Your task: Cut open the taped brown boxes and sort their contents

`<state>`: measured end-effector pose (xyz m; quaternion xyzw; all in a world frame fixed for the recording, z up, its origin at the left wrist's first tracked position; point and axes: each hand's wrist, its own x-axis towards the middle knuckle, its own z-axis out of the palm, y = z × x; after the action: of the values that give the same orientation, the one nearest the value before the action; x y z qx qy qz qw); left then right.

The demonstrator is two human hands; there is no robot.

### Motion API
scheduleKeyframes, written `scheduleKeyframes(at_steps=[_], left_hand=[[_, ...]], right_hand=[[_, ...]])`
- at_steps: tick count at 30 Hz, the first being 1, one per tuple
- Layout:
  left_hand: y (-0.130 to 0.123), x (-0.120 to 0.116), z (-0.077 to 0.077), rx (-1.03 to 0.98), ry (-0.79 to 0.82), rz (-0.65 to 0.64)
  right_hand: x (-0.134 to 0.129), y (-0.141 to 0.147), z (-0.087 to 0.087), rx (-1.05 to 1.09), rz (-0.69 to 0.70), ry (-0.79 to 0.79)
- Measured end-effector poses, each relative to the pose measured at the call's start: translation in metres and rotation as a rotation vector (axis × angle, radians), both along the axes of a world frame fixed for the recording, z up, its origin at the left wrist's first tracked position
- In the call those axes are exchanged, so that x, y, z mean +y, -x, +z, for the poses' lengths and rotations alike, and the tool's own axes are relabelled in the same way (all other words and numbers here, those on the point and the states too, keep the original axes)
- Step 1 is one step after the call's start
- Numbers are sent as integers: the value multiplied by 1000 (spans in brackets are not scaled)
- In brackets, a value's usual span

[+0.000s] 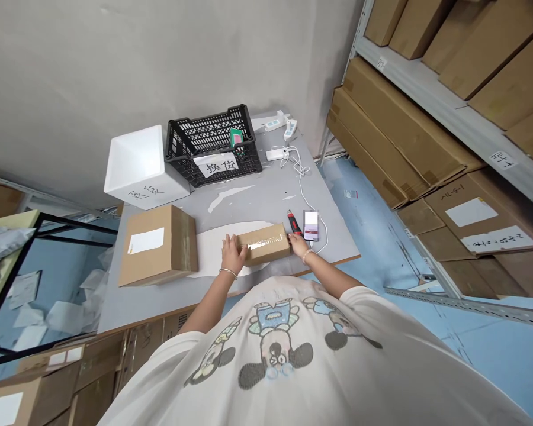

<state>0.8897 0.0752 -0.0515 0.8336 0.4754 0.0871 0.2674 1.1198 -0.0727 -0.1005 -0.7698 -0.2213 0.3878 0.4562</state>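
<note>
Both arms reach forward from the sleeves of a white printed T-shirt [275, 349] and meet above the near edge of a grey table [279, 195]. The elbows stand out to either side, and the forearms angle inward toward each other.

Between the hands lies a small cardboard box [264, 244], long and low, set at a slight angle on a white paper sheet [211, 251]. A strip of clear packing tape [262, 241] shines along its top.

The left hand [233, 253] is clasped over the box's left end, with the fingers curled onto the cardboard. The right hand [298, 244] closes on the right end in the same way, so the box is gripped between the two hands and neither has let go.

Just beyond the right hand lies a red-and-black box cutter [294, 222], right beside a smartphone [311, 226]. A white cable [302, 189] runs from the phone up the table to a white charger [278, 154]. Left of the left hand sits a larger cardboard box [157, 245] with a white label. Well beyond the hands are a black plastic crate [213, 139] and a white foam box [137, 165]. A thin bangle [228, 273] circles the left wrist, and a bracelet [307, 255] circles the right.
</note>
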Motion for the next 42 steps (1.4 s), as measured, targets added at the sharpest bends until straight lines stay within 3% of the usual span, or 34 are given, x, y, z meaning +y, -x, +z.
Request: scheduleKeyframes(at_steps=[6,9,28,42], left_hand=[[-20,-15,6,146,-127,-301],[-30,-20,6,182,-177,-375],[-26,-38,-1,238,-230,-402],[-32,-16,9,269,-248,-516]], right_hand=[[-13,20,4,-59,-1,-37],[-18,21,6,-18,41,-101],[-31,18,-3,30,161,-154],[-36,19,-17,43,144,-174]])
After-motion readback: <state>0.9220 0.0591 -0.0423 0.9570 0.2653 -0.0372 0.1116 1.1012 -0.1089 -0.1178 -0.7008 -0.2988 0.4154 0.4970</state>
